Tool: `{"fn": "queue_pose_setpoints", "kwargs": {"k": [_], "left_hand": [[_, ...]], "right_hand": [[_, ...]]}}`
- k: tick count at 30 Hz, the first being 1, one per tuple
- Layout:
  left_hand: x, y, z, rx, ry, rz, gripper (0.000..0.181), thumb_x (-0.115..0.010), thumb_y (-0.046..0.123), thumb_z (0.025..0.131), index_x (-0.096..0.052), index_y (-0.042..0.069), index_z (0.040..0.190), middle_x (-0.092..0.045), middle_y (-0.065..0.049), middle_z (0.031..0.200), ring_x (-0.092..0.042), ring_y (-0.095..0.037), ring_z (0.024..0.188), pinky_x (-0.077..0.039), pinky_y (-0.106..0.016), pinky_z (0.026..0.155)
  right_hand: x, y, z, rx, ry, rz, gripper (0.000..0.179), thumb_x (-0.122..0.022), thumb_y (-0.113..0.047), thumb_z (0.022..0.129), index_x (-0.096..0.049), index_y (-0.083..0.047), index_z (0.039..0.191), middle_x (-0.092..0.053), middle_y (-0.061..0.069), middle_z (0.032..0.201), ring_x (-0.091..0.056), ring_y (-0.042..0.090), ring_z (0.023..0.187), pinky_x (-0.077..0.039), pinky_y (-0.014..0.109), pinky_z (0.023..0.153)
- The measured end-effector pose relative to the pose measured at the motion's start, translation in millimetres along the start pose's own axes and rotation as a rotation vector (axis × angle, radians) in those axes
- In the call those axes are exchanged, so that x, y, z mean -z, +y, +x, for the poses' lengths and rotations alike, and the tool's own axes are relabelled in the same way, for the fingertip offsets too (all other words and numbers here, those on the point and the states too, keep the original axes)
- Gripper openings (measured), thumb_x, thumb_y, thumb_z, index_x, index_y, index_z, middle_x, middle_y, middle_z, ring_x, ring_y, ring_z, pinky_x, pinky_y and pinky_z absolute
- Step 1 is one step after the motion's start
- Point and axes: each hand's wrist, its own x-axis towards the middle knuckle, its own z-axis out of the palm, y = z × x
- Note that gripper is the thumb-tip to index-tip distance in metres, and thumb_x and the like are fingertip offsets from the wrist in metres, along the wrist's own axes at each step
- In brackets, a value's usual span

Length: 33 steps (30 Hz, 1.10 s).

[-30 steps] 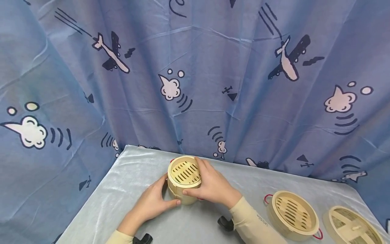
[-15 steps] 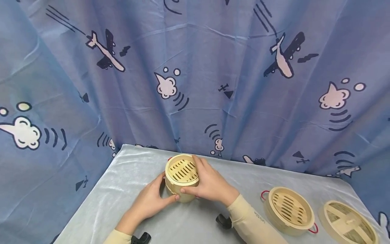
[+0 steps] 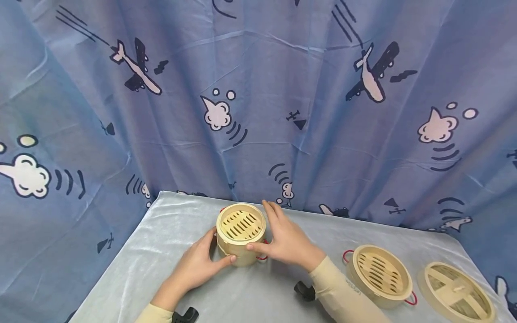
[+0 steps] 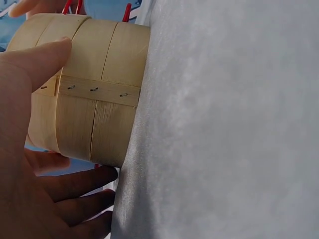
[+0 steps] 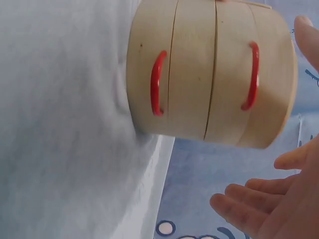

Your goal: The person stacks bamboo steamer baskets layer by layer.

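bamboo steamer stack (image 3: 241,234) stands with the left hand (image 3: 198,269) curled round it, the right hand (image 3: 290,240) loosely spread just beside. another steamer (image 3: 379,276) and a lid (image 3: 456,290) sit well apart, right of both hands.

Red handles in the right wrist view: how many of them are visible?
2. One handle is on the lower basket, nearer the cloth; the other handle is on the upper basket. More may be hidden on the far side.
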Motion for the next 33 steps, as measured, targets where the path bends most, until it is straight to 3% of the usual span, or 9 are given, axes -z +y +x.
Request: {"fn": "queue_pose_setpoints", "kwargs": {"k": [6,15,25,33], "left_hand": [[-0.5,0.7,-0.1,0.016,-0.008,0.0,0.106,-0.083,0.073,0.086,-0.047,0.012,0.165,-0.06,-0.012,0.157,-0.058,-0.038,0.143,-0.048,-0.06,0.115],[0.5,-1.9,-4.2,0.041,-0.028,0.009,0.107,-0.082,0.073,0.085,-0.045,0.014,0.166,-0.058,-0.011,0.16,-0.056,-0.037,0.145,-0.046,-0.06,0.117],[-1.2,0.5,-2.9,0.022,-0.019,0.015,0.105,-0.081,0.07,0.088,-0.044,0.01,0.166,-0.058,-0.014,0.159,-0.056,-0.04,0.144,-0.047,-0.062,0.116],[0.0,1.2,-0.6,0.01,-0.022,0.017,0.104,-0.08,0.07,0.09,-0.044,0.009,0.166,-0.057,-0.015,0.159,-0.056,-0.041,0.145,-0.046,-0.063,0.116]], "right_hand": [[8,9,-12.3,-0.035,0.01,-0.033,0.129,-0.073,-0.084,0.085,-0.024,-0.003,0.173,-0.033,0.026,0.172,-0.044,0.047,0.152,-0.046,0.065,0.115],[12,24,-33.0,-0.037,0.03,-0.066,0.125,-0.08,-0.075,0.086,-0.024,-0.004,0.173,-0.038,0.026,0.169,-0.046,0.045,0.151,-0.045,0.064,0.117],[25,38,-57.1,-0.079,0.03,-0.105,0.127,-0.074,-0.082,0.086,-0.027,-0.002,0.172,-0.037,0.025,0.17,-0.045,0.045,0.152,-0.044,0.063,0.118],[35,54,-73.6,-0.08,0.051,-0.144,0.122,-0.079,-0.074,0.088,-0.029,0.001,0.17,-0.039,0.025,0.169,-0.044,0.046,0.152,-0.041,0.064,0.12]]}}
